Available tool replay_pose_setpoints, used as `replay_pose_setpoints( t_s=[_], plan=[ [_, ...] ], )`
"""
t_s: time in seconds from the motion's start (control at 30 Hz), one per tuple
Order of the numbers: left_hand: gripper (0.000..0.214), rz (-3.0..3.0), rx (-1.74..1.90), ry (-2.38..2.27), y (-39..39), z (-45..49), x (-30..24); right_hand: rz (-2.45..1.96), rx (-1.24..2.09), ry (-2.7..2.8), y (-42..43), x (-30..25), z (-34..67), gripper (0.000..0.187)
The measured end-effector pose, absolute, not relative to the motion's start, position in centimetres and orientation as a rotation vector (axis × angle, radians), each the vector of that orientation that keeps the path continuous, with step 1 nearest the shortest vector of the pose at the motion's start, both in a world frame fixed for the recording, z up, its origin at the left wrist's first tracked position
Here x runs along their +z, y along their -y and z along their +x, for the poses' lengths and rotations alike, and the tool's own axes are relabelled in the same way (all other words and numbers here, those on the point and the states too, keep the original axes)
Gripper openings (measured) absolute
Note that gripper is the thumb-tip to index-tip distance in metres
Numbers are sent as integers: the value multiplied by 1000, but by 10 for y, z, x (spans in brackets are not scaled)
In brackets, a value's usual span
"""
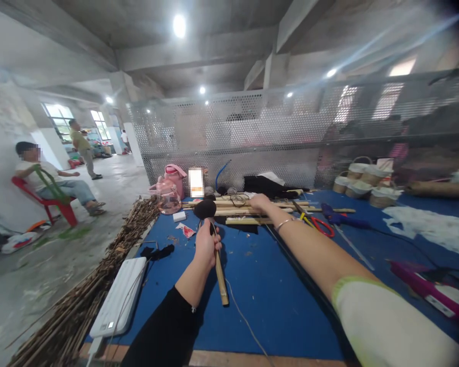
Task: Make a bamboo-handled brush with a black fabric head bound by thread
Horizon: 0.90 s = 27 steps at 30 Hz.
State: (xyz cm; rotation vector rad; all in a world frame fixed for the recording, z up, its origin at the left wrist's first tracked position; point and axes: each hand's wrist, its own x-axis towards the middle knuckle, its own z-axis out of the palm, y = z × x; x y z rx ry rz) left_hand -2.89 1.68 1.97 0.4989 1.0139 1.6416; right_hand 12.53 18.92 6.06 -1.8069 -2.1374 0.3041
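Note:
My left hand point(207, 245) is closed around a bamboo stick point(221, 278) with a black ball-shaped head point(205, 209) at its top, held upright over the blue table point(268, 295). My right hand point(260, 203) reaches far forward and rests on a pile of bamboo sticks point(248, 213) lying across the back of the table; its fingers are turned away and hidden. A bracelet sits on that wrist.
Red-handled scissors point(321, 226), a blue glue gun point(338, 218), a pink jug point(168, 196), a white power bank point(118, 298), white baskets point(361, 184) and a pink tool point(424, 285) lie around. Bundled twigs point(99, 280) line the left edge. A person sits on a red chair point(46, 201).

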Motion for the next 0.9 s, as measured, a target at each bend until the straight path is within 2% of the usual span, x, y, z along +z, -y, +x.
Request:
replay_pose_setpoints(
  t_s=[0.17, 0.4, 0.6, 0.77, 0.83, 0.9],
  plan=[
    [31, 494, 1629, -1016, -17, -29, 19, -1480, 643, 1801, -198, 145, 119, 24],
    [26, 514, 1623, -1033, -16, -29, 20, -1014, 846, 1519, -167, 256, 124, 17],
    [30, 556, 1593, -1031, -16, -30, 17, -762, 726, 1544, -109, 321, 152, 18],
    [29, 590, 1558, -1068, -16, -31, 18, -567, 640, 1706, -47, 328, 202, 19],
    [31, 615, 1532, -1094, -15, -32, 20, -546, 537, 1811, -22, 302, 223, 19],
    [32, 650, 1500, -1109, -13, -32, 23, -717, 602, 2079, -1, 262, 242, 25]
  ],
)
